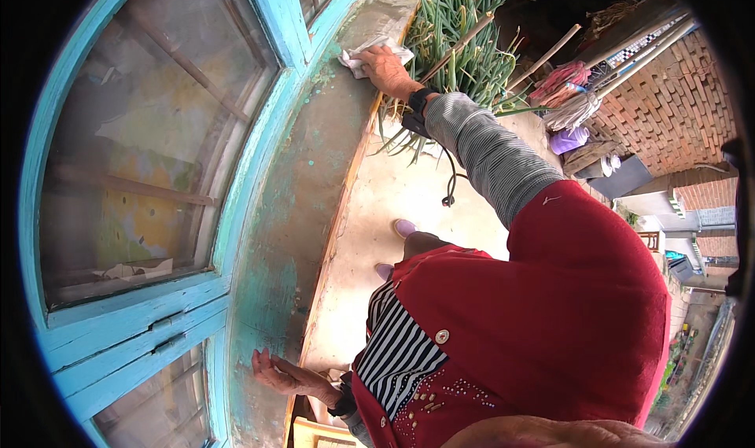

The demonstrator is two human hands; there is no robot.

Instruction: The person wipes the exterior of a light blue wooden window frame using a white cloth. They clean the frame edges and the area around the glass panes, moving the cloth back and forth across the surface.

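My right hand (386, 67) is on a crumpled white cloth (354, 64), fingers spread over it, holding it against the worn concrete windowsill (295, 194). Flecks of turquoise paint mark the sill's surface. At the sill's other end, my left hand (283, 377) holds nothing, its fingers loosely curled and apart. Whether it touches the sill, I cannot tell. Both hands are near a turquoise wooden window frame (242, 224) with dusty glass panes (153, 141).
Green onion plants (454, 35) and wooden sticks (542, 58) crowd beside my right forearm. A black cable (453, 179) hangs below that arm. Mops (572, 112) and a purple container (569, 140) stand by a brick wall (666, 106). A wooden piece of furniture (312, 433) is near my left wrist.
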